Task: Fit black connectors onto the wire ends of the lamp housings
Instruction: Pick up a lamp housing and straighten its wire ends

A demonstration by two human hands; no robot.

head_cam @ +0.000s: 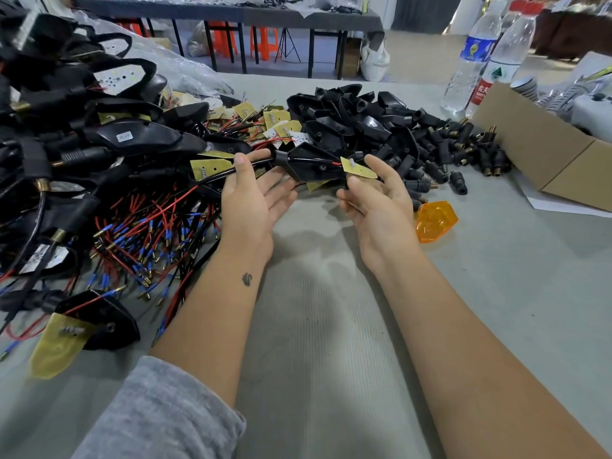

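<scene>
— Black plastic, mostly: is that one of the lamp housings between the hands?

— Yes. The lamp housing (309,164) is held up above the grey table (331,326), just in front of the heap of loose housings (351,117). Its black wire (231,172) runs out to the left, and a yellow circuit board (357,168) on a red lead hangs off its right end.

— How does the left hand take it?

— The left hand (250,197) is palm up, with the thumb pressed down on the black wire near the housing's neck and the fingers stretched under the housing, so the wire is pinched between thumb and fingers.

— And the right?

— The right hand (374,197) is also palm up, its fingers loosely curled under the housing's right end and the board. The thumb tip lies against the housing's lower edge (whether it truly clamps there or only props the piece, I cannot tell).

— The arms?

— Both forearms reach forward from the bottom of the view, bare, converging toward the housing; a grey sleeve (159,415) is pushed up on the left one.

— And the connectors?

— A pile of black connectors (463,150) with brass tips lies on the table to the right of the hands, beside a cardboard box (543,150). An orange lens (435,221) lies just right of the right hand. A tangle of red and black wires (149,226) lies to the left.
</scene>
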